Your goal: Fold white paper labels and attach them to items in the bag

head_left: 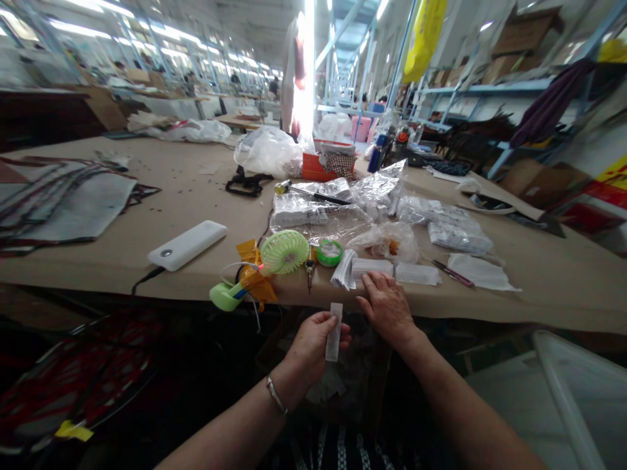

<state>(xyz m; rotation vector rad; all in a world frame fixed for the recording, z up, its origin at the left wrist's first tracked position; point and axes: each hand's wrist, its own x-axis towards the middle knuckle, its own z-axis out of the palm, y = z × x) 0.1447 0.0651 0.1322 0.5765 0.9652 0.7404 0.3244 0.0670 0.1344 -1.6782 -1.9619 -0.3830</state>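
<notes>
Left hand [313,339] pinching pale strip [334,331] just off table edge, right hand [386,307] apart, fingertips on middle paper stack [372,268]; risk: sideways finger drag could fan that stack into neighbouring slips [418,274], mixing them.

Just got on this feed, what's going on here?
A person sits or stands at a brown-covered table. The left hand holds a small pale strip just off the table's near edge. The right hand touches the middle stack of white slips, with more slips on either side. Left of these are a green round container and a green fan. Clear plastic packets lie farther back.
</notes>
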